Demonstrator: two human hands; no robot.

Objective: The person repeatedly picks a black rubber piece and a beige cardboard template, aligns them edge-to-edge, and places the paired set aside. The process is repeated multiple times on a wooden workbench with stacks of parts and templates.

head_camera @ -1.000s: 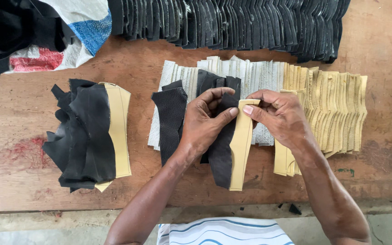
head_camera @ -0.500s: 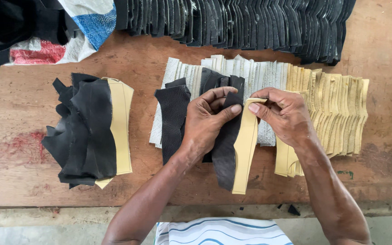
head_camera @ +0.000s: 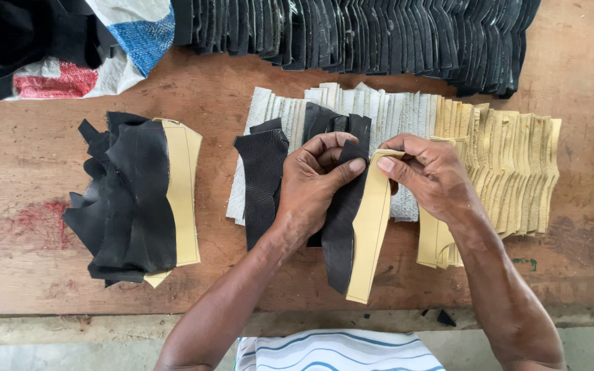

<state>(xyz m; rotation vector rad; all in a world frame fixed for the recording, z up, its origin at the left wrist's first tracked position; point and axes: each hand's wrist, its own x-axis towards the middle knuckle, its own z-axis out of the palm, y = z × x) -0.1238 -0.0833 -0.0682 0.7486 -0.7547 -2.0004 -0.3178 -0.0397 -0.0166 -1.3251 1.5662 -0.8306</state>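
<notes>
My left hand (head_camera: 316, 180) pinches the top of a long black leather piece (head_camera: 342, 237). Beside it my right hand (head_camera: 426, 175) grips the top of a tan strip (head_camera: 369, 230) that lies along the black piece's right edge. Both hang down over the wooden table (head_camera: 228, 110) toward its front edge. Under my hands lies a fanned row of white pieces (head_camera: 386, 113) and tan pieces (head_camera: 510, 172). Another loose black piece (head_camera: 262, 182) rests to the left of my left hand.
A stack of black pieces backed with tan (head_camera: 135, 199) sits at the left. A long row of black pieces (head_camera: 352, 34) runs along the back. A woven sack with black scraps (head_camera: 56, 48) lies at the back left. Small black offcuts (head_camera: 445, 317) lie at the front edge.
My hands have stayed in place over the fanned row. My fingers have shifted slightly at the top of the black piece and tan strip.
</notes>
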